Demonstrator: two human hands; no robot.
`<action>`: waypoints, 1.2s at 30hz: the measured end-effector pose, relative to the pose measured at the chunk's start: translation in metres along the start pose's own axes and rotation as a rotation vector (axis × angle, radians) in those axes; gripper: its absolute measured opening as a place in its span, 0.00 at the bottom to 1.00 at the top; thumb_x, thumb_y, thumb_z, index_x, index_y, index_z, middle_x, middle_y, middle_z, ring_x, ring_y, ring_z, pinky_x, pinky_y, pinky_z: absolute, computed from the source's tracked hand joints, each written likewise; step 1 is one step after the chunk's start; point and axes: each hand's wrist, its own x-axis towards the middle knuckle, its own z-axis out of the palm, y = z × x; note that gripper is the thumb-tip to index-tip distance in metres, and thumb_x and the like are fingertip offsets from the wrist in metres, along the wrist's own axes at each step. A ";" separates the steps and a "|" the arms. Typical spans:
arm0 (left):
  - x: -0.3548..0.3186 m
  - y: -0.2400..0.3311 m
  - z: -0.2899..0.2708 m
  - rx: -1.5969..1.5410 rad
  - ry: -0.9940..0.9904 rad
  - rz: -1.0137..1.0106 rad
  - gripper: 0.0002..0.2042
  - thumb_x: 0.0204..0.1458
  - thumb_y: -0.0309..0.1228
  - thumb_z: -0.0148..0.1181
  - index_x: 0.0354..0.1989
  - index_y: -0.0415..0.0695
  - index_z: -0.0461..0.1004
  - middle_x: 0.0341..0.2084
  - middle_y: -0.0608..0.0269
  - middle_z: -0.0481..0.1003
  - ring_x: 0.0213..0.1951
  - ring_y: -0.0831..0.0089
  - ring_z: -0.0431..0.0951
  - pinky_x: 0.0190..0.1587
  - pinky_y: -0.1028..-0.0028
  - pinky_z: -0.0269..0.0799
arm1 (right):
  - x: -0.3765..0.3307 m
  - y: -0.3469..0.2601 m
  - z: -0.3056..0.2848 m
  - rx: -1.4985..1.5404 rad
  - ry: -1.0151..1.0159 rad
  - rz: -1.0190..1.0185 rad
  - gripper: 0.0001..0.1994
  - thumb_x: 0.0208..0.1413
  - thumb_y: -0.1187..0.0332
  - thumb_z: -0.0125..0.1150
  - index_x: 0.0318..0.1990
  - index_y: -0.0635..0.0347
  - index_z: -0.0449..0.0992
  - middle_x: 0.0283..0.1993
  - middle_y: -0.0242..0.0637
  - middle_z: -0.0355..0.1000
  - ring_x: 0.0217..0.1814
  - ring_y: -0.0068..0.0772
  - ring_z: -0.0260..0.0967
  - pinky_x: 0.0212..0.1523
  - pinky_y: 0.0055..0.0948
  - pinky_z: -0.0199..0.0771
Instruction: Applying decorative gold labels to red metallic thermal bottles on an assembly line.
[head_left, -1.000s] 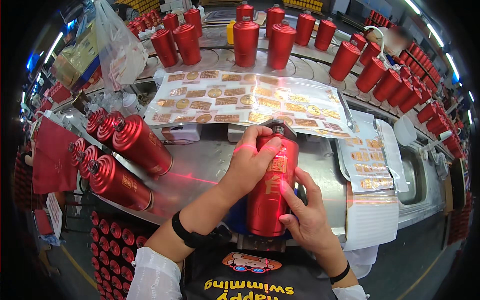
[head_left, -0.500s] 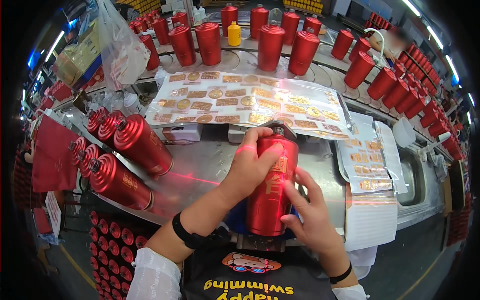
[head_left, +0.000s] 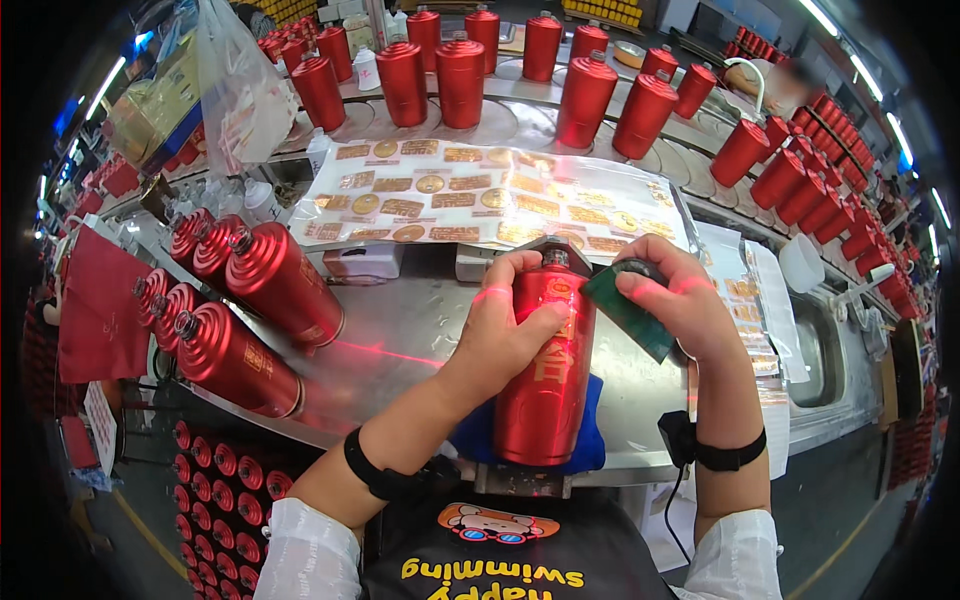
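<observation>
Left hand: at the centre of the frame, half curled, fingers wrapped about the shoulder and neck of a red bottle and thumb laid across its front; the grip is closed on it.
Right hand: right of centre, pinched narrow, thumb and fingers holding a green flat piece by its upper end; the hand itself is off the bottle.
Red bottle: centre of the frame, tilted back, clear-capped neck toward the top and base toward the lower edge, gold characters on the side facing up.
Green flat piece: slants from the bottle's right shoulder down to the right; whether its left corner touches the bottle, I cannot tell.
Blue cloth: beneath the bottle's lower part, showing on both sides of it.
Gold sticker sheet: above centre, spread beyond the bottle's neck.
Smaller sticker sheet: at the right, partly behind the right hand and forearm.
Leaning red bottles: a cluster at left on the metal bench, necks toward the upper left.
Conveyor: across the top of the frame, with upright red bottles on it.
</observation>
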 end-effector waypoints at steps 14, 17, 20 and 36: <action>0.013 0.008 0.005 0.351 0.087 0.044 0.28 0.46 0.37 0.64 0.54 0.36 0.63 0.48 0.49 0.70 0.51 0.62 0.71 0.55 0.67 0.66 | -0.014 0.011 0.005 -0.050 0.201 -0.107 0.11 0.53 0.70 0.61 0.43 0.64 0.74 0.34 0.35 0.74 0.37 0.21 0.69 0.39 0.22 0.70; 0.014 0.008 0.006 0.399 0.101 0.047 0.28 0.47 0.38 0.64 0.53 0.36 0.64 0.48 0.49 0.70 0.51 0.63 0.71 0.55 0.68 0.66 | -0.030 0.009 0.008 -0.109 0.231 -0.141 0.11 0.52 0.70 0.62 0.41 0.66 0.74 0.32 0.35 0.74 0.33 0.22 0.70 0.36 0.22 0.71; 0.017 0.005 0.006 0.290 0.091 0.024 0.24 0.49 0.40 0.63 0.47 0.36 0.64 0.46 0.46 0.68 0.49 0.55 0.69 0.54 0.62 0.64 | -0.030 -0.006 0.014 -0.146 0.163 -0.195 0.11 0.51 0.70 0.63 0.41 0.65 0.74 0.32 0.37 0.75 0.33 0.24 0.71 0.37 0.24 0.72; -0.001 0.029 -0.026 0.847 -0.348 0.878 0.18 0.63 0.44 0.46 0.48 0.47 0.77 0.46 0.60 0.75 0.55 0.60 0.68 0.66 0.54 0.49 | 0.005 0.011 0.006 -0.050 0.325 -0.139 0.10 0.53 0.70 0.61 0.40 0.65 0.73 0.31 0.35 0.73 0.32 0.21 0.68 0.35 0.24 0.70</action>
